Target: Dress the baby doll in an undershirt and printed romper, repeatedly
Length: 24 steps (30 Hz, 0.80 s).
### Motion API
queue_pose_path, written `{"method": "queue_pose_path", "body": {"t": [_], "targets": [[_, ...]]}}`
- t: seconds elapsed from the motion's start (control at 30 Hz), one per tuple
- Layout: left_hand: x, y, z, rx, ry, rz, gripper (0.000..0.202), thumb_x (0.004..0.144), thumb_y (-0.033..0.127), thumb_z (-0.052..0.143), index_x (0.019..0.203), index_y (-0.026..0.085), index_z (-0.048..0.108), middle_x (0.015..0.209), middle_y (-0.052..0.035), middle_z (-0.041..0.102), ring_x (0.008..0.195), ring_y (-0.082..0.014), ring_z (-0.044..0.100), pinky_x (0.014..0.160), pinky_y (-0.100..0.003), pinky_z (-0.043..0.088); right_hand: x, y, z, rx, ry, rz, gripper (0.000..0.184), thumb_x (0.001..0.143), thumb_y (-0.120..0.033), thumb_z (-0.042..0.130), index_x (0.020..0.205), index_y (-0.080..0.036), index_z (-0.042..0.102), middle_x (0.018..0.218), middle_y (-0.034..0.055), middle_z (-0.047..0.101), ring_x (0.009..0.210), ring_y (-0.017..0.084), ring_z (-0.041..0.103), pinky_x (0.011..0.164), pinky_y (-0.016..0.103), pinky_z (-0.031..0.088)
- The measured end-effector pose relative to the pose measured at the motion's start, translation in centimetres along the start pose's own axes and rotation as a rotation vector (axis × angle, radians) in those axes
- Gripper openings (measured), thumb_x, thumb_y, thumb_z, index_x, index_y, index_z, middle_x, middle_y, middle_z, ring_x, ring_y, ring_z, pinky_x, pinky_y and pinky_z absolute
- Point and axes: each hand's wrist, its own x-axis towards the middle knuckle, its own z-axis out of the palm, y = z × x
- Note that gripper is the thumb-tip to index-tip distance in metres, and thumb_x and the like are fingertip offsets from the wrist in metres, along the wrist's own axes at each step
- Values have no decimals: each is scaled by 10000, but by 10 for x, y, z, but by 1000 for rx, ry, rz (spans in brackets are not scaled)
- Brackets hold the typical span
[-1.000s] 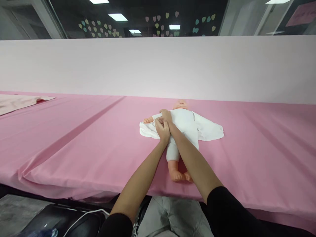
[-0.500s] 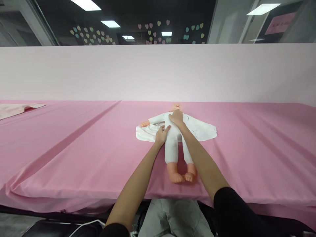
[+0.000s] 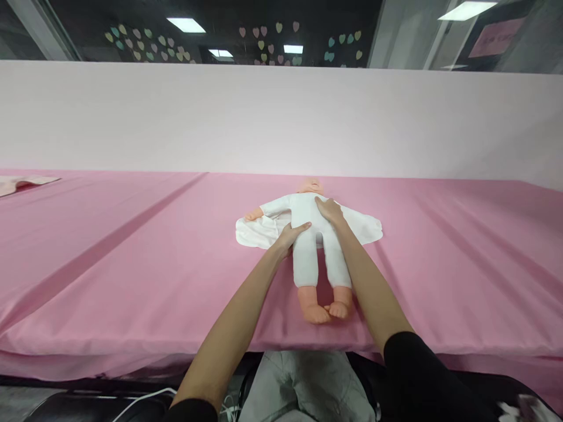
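Right grip [image 3: 329,210] shifted outward and a little down from the baby doll's [image 3: 304,208] upper chest to its side since half a second ago; left grip [image 3: 289,235] has its thumb further across the waist. Doll lies on its back between the two grips, feet toward the wearer. Both hands part-spread, thumbs on top, fingers mostly hidden down the flanks; cannot tell how firmly they close, though both touch the doll. Likely light, not fragile: torso in a white suit [image 3: 306,261] looks soft and should give under pressure, while the bare feet [image 3: 317,315] below the grips look like firm, smooth plastic, probably slicker. Best hold, I judge: both flanks, as the thumbs sit now, with care for the head above, which may loll. In the way: an open white garment [image 3: 254,234] spread under the doll, its panels reaching out beyond either grip, easily pinched up with the body. Far arm, right-grip side: not visible. Pink-covered tabletop [image 3: 145,264] around, softly creased; pale cloth [image 3: 29,183] well off past the left grip; white wall panel [image 3: 281,120] beyond both; white cable [image 3: 145,396] low, below tabletop level, nearer the wearer.
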Motion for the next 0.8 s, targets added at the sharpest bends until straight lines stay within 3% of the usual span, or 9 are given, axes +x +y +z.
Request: {"method": "queue_pose_path", "body": {"t": [0.17,0.27,0.37,0.6,0.8], "targets": [[1,-3,4,-19,140,35,373,600,162,752,940,102,612,856,-110,682,657,-178,629,644,-334,547,1,6,-6,-46,20,60,588,908,-484,260,1237,-73,523,1296,202,483,1279,345,323,1037,540,198],[2,-5,5,-38,180,72,427,588,144,739,995,119,613,857,-98,676,653,-178,617,595,-323,534,3,13,-9,-39,55,164,621,893,-517,300,1297,-78,472,1429,227,294,1347,375,151,1024,602,168],[2,-5,6,-65,200,108,491,572,125,728,1049,149,613,858,-77,673,654,-168,607,582,-301,519,5,25,-12,63,61,242,609,877,-501,348,1320,-97,450,1478,235,156,1347,414,114,971,684,178],[-1,0,7,-139,247,116,505,553,106,701,1051,150,631,813,-59,667,626,-155,592,590,-297,511,5,39,-12,81,72,218,428,875,-304,402,1289,-275,507,1513,124,100,1368,401,40,950,739,106],[-1,5,3,-141,216,171,545,547,102,692,1086,156,629,868,-63,684,659,-171,611,609,-300,507,2,43,-7,52,107,181,436,876,-293,429,1308,-273,480,1499,123,127,1372,390,16,966,725,127]]}}
